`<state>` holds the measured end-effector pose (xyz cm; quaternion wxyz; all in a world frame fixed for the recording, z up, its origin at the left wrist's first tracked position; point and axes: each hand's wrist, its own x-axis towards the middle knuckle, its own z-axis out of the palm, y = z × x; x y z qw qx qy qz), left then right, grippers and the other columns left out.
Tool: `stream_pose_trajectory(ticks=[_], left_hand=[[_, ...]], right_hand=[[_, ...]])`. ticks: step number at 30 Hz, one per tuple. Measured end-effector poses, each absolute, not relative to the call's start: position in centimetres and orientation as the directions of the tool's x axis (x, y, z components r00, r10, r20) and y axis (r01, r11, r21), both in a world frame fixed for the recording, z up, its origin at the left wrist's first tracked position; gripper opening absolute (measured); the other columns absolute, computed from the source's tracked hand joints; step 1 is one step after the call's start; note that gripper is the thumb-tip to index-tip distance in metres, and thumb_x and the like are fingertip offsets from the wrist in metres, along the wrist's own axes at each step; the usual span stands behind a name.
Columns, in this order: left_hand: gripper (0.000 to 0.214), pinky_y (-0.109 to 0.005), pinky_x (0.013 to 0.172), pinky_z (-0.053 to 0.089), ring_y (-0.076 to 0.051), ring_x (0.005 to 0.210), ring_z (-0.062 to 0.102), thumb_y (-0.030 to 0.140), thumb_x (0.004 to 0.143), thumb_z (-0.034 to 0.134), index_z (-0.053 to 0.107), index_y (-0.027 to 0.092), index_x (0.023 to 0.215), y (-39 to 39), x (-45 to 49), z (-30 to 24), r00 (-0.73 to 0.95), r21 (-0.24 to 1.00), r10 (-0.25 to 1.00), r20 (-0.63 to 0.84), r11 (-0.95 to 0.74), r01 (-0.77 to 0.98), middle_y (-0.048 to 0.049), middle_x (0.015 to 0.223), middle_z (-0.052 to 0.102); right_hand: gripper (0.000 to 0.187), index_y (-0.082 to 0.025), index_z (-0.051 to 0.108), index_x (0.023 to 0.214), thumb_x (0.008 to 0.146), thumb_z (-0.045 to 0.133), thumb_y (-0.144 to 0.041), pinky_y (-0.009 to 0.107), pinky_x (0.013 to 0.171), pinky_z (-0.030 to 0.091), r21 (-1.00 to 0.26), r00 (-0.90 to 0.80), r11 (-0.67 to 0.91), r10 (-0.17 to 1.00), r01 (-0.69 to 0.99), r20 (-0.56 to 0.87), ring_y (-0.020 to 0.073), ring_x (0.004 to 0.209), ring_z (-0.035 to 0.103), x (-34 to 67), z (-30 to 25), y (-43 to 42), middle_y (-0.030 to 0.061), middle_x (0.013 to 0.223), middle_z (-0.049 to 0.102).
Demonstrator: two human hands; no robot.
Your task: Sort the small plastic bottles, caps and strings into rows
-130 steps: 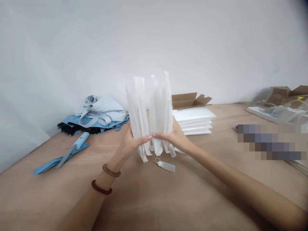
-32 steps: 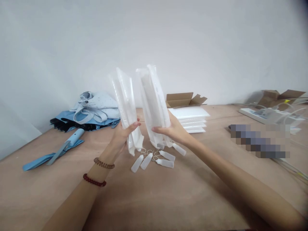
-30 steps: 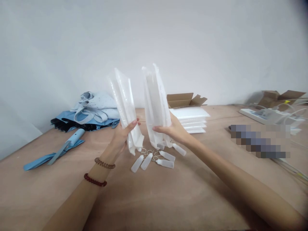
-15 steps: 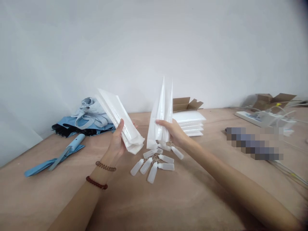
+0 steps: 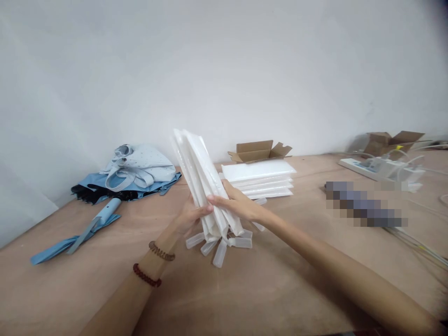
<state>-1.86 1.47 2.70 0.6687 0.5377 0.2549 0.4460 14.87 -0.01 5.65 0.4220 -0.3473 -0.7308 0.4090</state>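
Several flat white plastic packets (image 5: 205, 170) stand upright but tilted to the left in one bundle between my hands. My left hand (image 5: 191, 214) grips the bundle low on its left side, thumb across the front. On the right side my right hand (image 5: 236, 200) closes round the packets, its thumb meeting the left thumb. Under the bundle's lower edge, several small translucent plastic tubes (image 5: 220, 253) with narrow necks lie fanned out on the table, partly hidden by the packets. Behind my right hand rests a neat stack of similar white packets (image 5: 259, 171).
An opened cardboard box (image 5: 254, 151) sits behind the stack. At the left lie a pale blue cloth bag (image 5: 150, 163) and a blue folding umbrella (image 5: 108, 210). To the right are a power strip (image 5: 367, 169) with cables, a pixelated object (image 5: 364, 205) and another cardboard box (image 5: 395, 142).
The two separate bunches of packets, one in each hand, have come together into one bundle. My right hand has moved left and lower, uncovering the stack behind it.
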Motion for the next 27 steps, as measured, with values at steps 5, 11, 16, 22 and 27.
stream_pose_trajectory(ticks=[5,11,16,22,27], left_hand=[[0.061,-0.045,0.096,0.048,-0.035,0.112,0.058,0.022,0.061,0.08,0.06,0.012,0.118,1.3,-1.9,2.9,0.447,0.946,0.889,0.101,0.054,-0.321,-0.0141,0.117,0.065],[0.062,-0.044,0.09,0.052,-0.031,0.101,0.064,0.014,0.063,0.074,0.058,0.012,0.123,2.1,-2.3,3.0,0.272,0.902,0.959,0.082,0.045,-0.429,-0.0115,0.112,0.068],[0.053,-0.043,0.089,0.053,-0.031,0.099,0.065,0.015,0.066,0.071,0.061,0.009,0.118,2.9,-3.0,2.9,0.168,0.906,0.986,-0.004,0.075,-0.418,-0.0119,0.105,0.071],[0.058,-0.041,0.097,0.048,-0.028,0.106,0.062,0.02,0.069,0.072,0.057,0.013,0.124,2.5,-2.6,3.0,0.099,0.924,0.987,0.127,-0.082,-0.373,-0.0098,0.112,0.068],[0.051,-0.042,0.098,0.046,-0.029,0.108,0.061,0.033,0.077,0.068,0.058,0.013,0.123,1.9,-1.3,1.9,0.207,0.928,0.967,0.148,-0.064,-0.367,-0.0114,0.117,0.066]], right_hand=[[0.059,-0.02,0.052,0.119,0.071,0.07,-0.049,0.041,0.089,0.047,-0.911,-0.288,0.337,0.92,0.238,0.266,0.0265,0.107,0.056,15.0,5.1,0.9,0.0092,0.117,0.06],[0.047,-0.019,0.058,0.111,0.075,0.066,-0.049,0.042,0.084,0.05,-0.983,-0.2,0.185,0.964,0.018,0.178,0.0276,0.102,0.06,15.4,5.0,1.6,0.0104,0.113,0.063],[0.045,-0.019,0.06,0.107,0.076,0.064,-0.052,0.04,0.078,0.052,-0.994,-0.202,0.086,0.975,-0.066,0.098,0.0261,0.093,0.062,15.9,5.2,1.7,0.0116,0.105,0.065],[0.063,-0.018,0.049,0.112,0.071,0.062,-0.065,0.038,0.071,0.053,-0.99,-0.076,0.07,0.995,0.122,0.061,0.0248,0.088,0.06,16.0,5.3,1.8,0.0118,0.102,0.061],[0.071,-0.019,0.04,0.12,0.072,0.058,-0.067,0.038,0.083,0.052,-0.998,-0.154,0.018,0.988,0.056,0.009,0.0265,0.107,0.056,15.5,5.0,1.3,0.0134,0.122,0.054]])
